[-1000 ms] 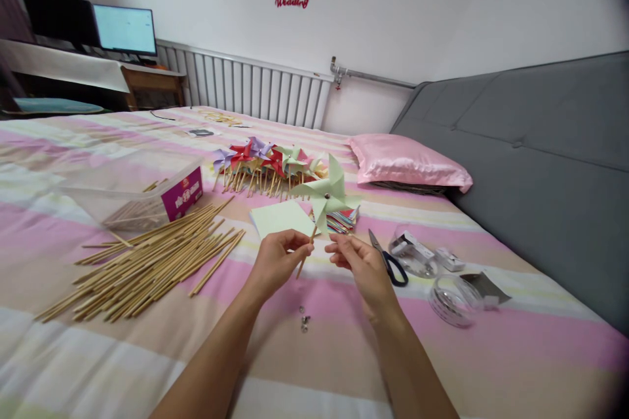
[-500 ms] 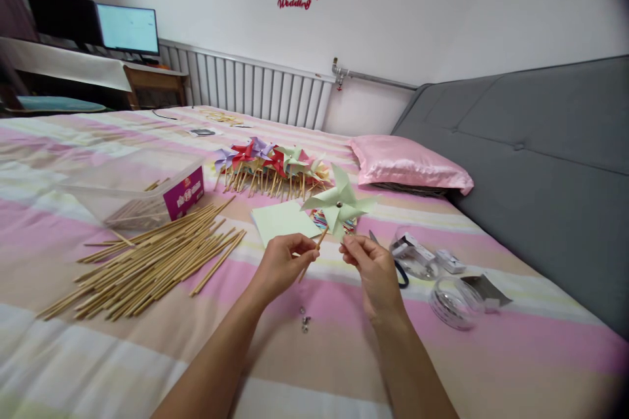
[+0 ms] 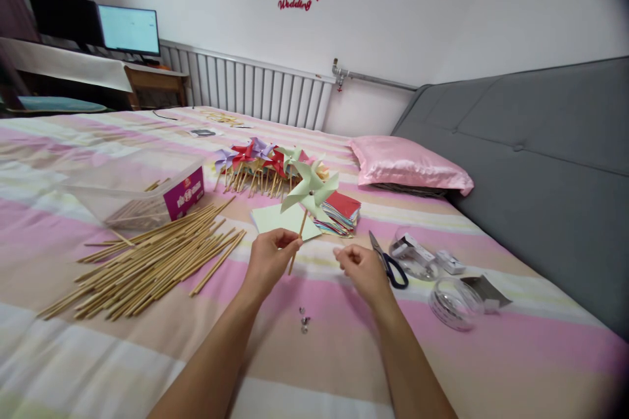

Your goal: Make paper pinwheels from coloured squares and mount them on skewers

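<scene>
A pale green paper pinwheel (image 3: 310, 192) stands tilted on its wooden stick, which my left hand (image 3: 273, 256) pinches between thumb and fingers. To the right, my right hand (image 3: 362, 267) is apart from the pinwheel, fingers curled in, with nothing visible in them. Behind the pinwheel lie pale green paper squares (image 3: 270, 217) and a stack of coloured paper (image 3: 343, 208). Scissors (image 3: 391, 265) with dark handles rest just right of my right hand. Small shiny fasteners (image 3: 304, 322) lie on the bedspread in front of me.
Many loose sticks (image 3: 147, 265) spread at left, by a clear plastic box (image 3: 132, 177). Finished pinwheels (image 3: 265, 163) lie farther back. Right are a round clear container (image 3: 455, 304) and small boxes (image 3: 449, 262). A pink pillow (image 3: 407, 160) lies against the grey headboard (image 3: 531, 163).
My left hand has moved slightly left with the pinwheel, which now shows the stack of coloured paper behind. My right hand has let go of the pinwheel's blade and drawn back.
</scene>
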